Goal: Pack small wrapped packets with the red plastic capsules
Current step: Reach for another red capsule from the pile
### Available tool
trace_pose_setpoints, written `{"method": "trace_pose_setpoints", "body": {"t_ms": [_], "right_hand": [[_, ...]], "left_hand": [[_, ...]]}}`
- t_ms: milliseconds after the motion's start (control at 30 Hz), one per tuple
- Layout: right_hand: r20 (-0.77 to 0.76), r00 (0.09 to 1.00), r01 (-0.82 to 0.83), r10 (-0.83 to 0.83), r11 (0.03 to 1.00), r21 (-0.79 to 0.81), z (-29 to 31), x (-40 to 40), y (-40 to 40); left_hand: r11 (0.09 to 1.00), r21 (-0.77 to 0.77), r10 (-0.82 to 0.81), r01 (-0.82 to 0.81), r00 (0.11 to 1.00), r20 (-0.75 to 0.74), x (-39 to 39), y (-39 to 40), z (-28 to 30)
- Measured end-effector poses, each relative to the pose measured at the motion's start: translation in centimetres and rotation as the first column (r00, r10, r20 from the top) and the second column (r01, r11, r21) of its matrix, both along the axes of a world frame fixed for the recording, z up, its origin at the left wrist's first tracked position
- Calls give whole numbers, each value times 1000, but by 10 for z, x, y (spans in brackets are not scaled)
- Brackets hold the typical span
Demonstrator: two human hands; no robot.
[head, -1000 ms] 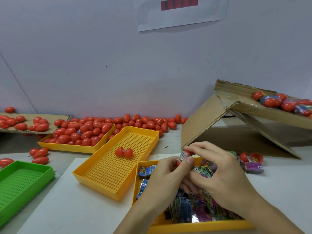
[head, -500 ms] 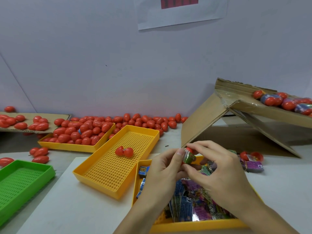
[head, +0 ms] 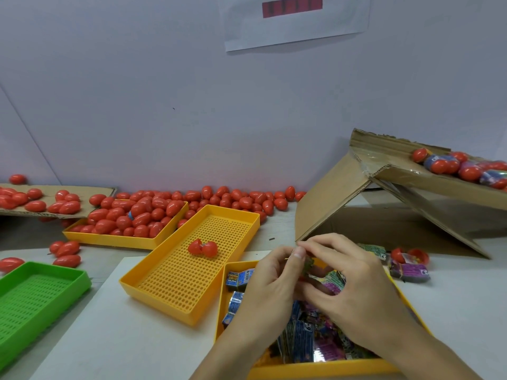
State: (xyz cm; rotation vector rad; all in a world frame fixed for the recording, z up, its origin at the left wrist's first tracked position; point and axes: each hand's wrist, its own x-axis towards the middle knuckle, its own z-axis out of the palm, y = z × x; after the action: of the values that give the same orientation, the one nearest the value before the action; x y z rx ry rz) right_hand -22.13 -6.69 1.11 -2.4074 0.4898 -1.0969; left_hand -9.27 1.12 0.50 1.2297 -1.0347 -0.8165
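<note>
Both hands meet above the yellow tray of wrapped packets (head: 323, 370). My left hand (head: 271, 283) and my right hand (head: 348, 286) pinch a small wrapped packet (head: 309, 263) together with a red capsule, mostly hidden between the fingers. Loose packets (head: 301, 341) in blue and purple wrappers fill the tray under my hands. An open red capsule (head: 202, 248) lies in the perforated yellow tray (head: 175, 297) to the left.
Several red capsules (head: 142, 215) fill a yellow tray at the back left and spill along the wall. A green tray (head: 35, 294) sits at the left edge. A tilted cardboard box (head: 389, 193) with capsules stands at the right, an open capsule and purple packet (head: 408, 266) beside it.
The packet between my fingers has been pushed further in and is now mostly hidden. Both hands stayed over the packet tray, drawing slightly closer together.
</note>
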Motion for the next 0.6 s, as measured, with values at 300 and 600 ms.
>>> {"method": "trace_pose_setpoints", "body": {"t_ms": [300,600], "right_hand": [[28,1000,4,-4,1000,24,4,-4,-3],[42,999,10,-14,995,100,6,-5,-5]], "left_hand": [[1000,17,7,-3,970,-244,5,-2,-1],[999,-18,29,-34,976,-214,5,-4,0]]}}
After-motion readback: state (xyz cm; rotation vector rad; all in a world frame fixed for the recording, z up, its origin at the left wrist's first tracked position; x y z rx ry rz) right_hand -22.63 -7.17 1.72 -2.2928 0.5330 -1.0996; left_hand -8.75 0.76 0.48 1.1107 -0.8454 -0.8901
